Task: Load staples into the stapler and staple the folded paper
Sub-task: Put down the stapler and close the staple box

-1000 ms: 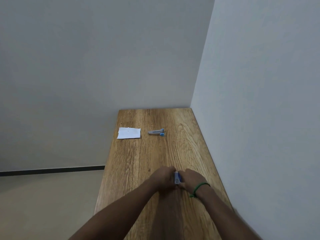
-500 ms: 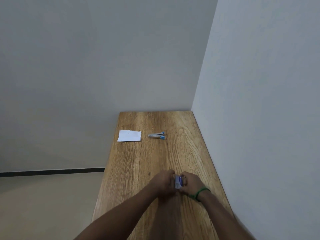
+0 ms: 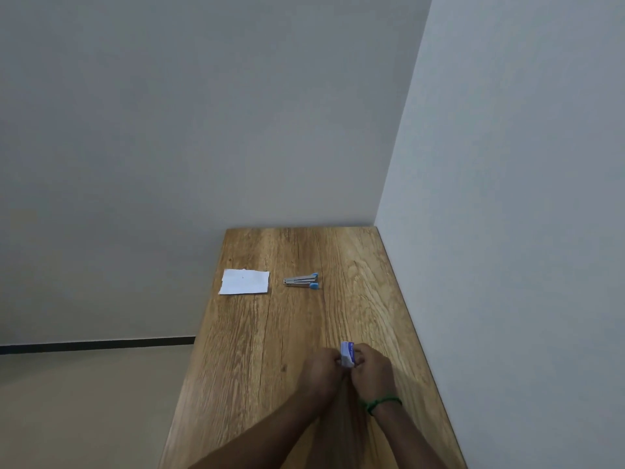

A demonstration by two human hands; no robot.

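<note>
A small white and blue staple box (image 3: 347,353) is pinched between my left hand (image 3: 320,370) and my right hand (image 3: 371,369) just above the near part of the wooden table (image 3: 297,330). Both hands close their fingers on the box, which sticks up between them. Far ahead lies a small silver stapler with blue ends (image 3: 301,281), untouched. To its left a folded white paper (image 3: 245,281) lies flat near the table's left edge. What is inside the box is hidden.
The table is narrow and runs into a corner, with a white wall (image 3: 507,231) tight along its right edge and another wall behind its far end. The left edge drops to a beige floor (image 3: 84,401). A green band is around my right wrist.
The box now stands more upright and shows more above my fingers. My hands stay together in about the same spot on the table. The stapler and paper have not moved.
</note>
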